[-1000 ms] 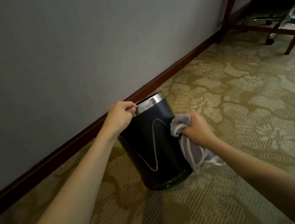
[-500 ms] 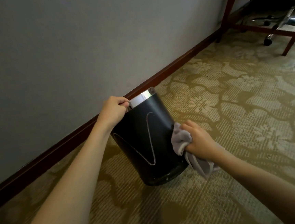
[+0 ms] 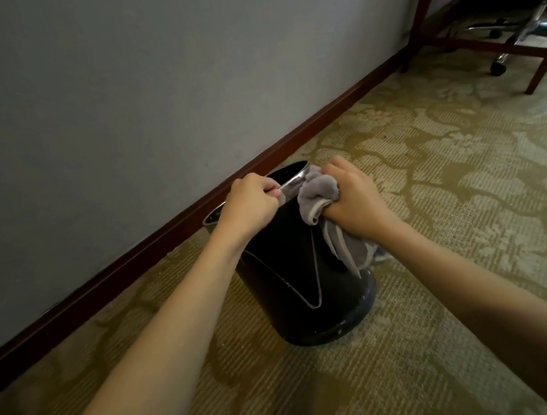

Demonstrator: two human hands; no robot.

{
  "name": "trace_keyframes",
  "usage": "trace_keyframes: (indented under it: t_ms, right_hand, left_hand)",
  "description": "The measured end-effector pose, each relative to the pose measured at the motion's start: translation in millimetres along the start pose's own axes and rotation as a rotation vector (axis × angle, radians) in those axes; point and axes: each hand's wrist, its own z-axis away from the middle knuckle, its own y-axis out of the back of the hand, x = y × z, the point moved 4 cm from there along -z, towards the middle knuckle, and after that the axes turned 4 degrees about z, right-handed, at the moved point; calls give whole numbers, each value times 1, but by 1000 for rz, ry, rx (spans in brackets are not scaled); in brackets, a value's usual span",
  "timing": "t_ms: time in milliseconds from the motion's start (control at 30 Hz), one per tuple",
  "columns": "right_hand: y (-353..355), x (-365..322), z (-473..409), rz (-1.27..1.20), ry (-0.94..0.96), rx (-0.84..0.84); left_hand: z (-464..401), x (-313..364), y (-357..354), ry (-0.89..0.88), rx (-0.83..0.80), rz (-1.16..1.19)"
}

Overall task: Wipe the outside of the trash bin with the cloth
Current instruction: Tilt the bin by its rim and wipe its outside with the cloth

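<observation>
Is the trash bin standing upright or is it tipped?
Tipped. The trash bin leans toward the wall, its left hand gripping the metal rim while the base edge rests on the carpet.

The trash bin point(image 3: 292, 291) looked like smooth black leather-ish stuff, slightly glossy, with a shiny metal rim point(image 3: 291, 183) up at 12 o'clock. The cloth point(image 3: 319, 193) was soft grey terry, pretty fuzzy. Carpet point(image 3: 432, 226) was rough and woven, the skirting board point(image 3: 168, 229) polished dark wood, the wall point(image 3: 155, 85) matt.
</observation>
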Motion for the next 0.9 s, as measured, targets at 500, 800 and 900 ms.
trace_keyframes:
  t_ms: [500, 800, 900]
  right_hand:
    - [-35, 24, 102, 274, 208, -393]
    - [-8, -24, 15, 240, 301, -30]
    - [-14, -23, 26, 281, 301, -34]
  left_hand:
    - [6, -34, 29, 153, 20, 125]
    - [1, -9, 8, 57, -15, 111]
    - [-2, -13, 8, 92, -66, 176]
